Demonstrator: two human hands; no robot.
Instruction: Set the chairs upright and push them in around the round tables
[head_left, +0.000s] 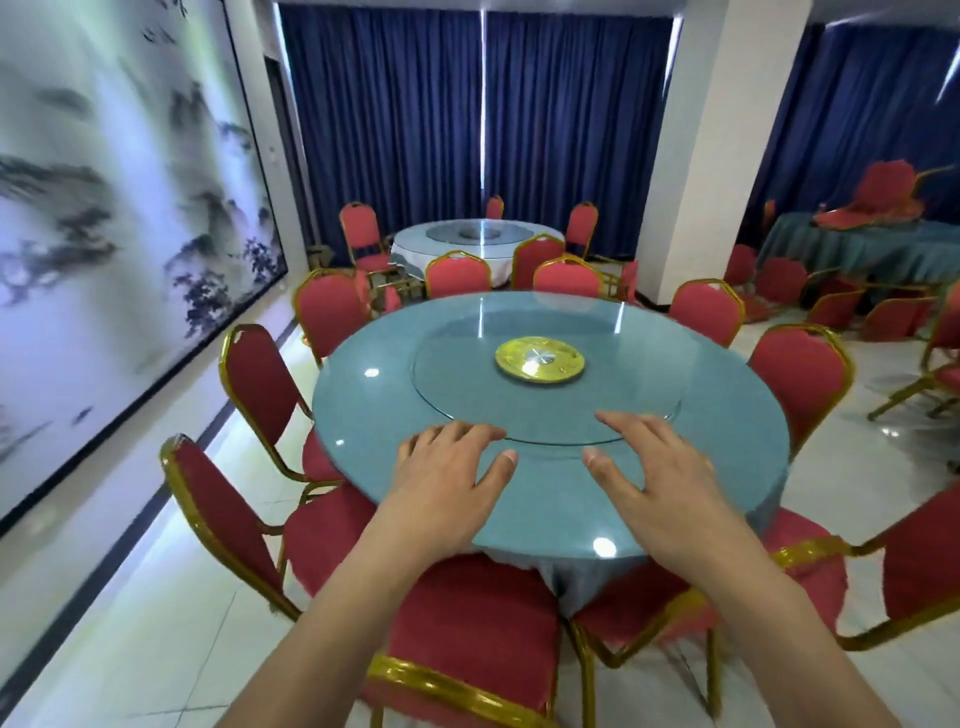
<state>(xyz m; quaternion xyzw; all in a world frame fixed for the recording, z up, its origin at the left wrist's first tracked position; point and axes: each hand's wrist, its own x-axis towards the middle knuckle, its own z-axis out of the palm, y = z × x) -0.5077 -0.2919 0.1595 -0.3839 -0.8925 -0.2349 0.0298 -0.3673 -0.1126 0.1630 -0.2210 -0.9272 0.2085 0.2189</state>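
No text, label, brand, number or sign can be read anywhere; the wall mural's top marks are blurred.

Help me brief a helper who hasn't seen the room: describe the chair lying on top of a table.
Start at the white pillar and look right to the teal-draped table against the blue curtains. The chair lies tipped over on that tabletop, red cushions and gold legs in the air. Every other chair is on the floor.
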